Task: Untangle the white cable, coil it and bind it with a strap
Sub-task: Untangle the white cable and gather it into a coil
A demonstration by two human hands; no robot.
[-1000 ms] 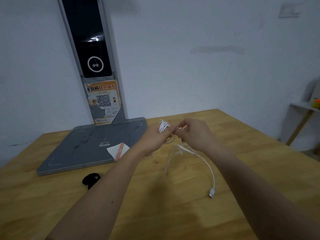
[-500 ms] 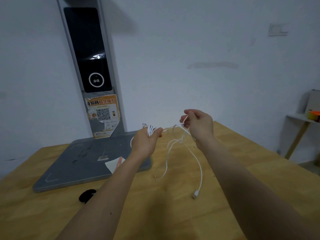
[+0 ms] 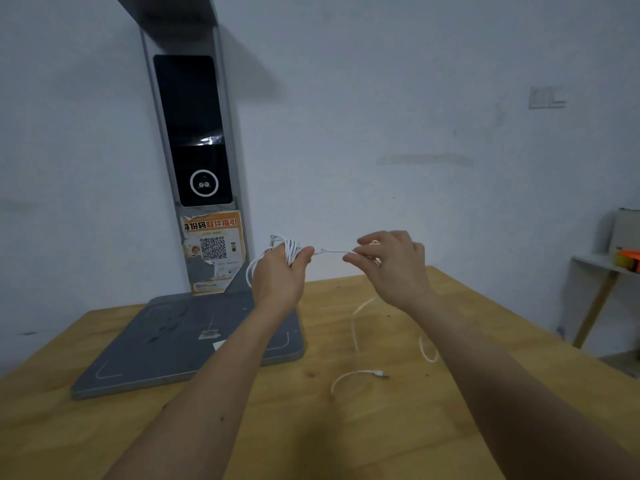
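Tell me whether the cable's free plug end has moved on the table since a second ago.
Yes. The plug has slid left, toward the grey base plate, as the white cable is drawn up between the left hand and right hand.

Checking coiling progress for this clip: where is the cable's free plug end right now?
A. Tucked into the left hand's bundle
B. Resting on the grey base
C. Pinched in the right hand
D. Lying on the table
D: the plug lies on the wooden table, in front of the hands, while the left hand grips the coiled loops and the right hand pinches the cable stretched between them.
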